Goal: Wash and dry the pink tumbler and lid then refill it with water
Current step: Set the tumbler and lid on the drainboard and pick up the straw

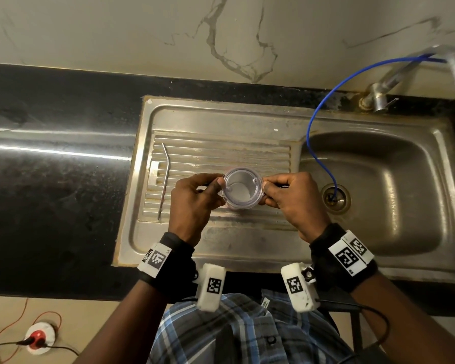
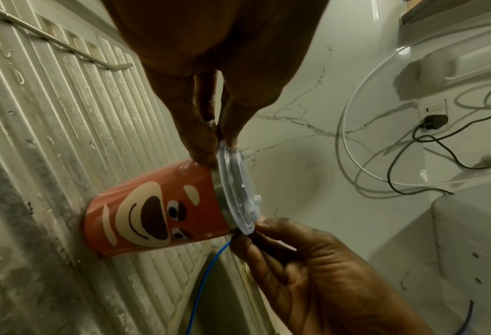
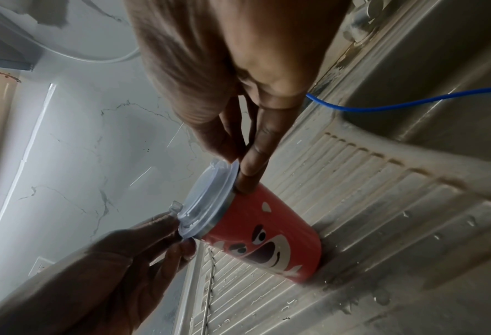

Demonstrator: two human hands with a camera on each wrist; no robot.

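Looking down, your left hand (image 1: 192, 203) and right hand (image 1: 294, 200) pinch the clear lid (image 1: 241, 187) at opposite edges. Left wrist: the pink tumbler (image 2: 155, 208) stands on the ribbed drainboard (image 2: 66, 136). Right wrist: lid seated on tumbler rim.

Left hand (image 1: 195, 198) and right hand (image 1: 292, 198) face each other, each grip pinching with thumb and fingertips.

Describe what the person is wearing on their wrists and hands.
The hands are bare. Each wrist has a black strap carrying white blocks printed with black square code markers. A white camera housing with its own marker hangs under each wrist; a black cable trails from the right one.
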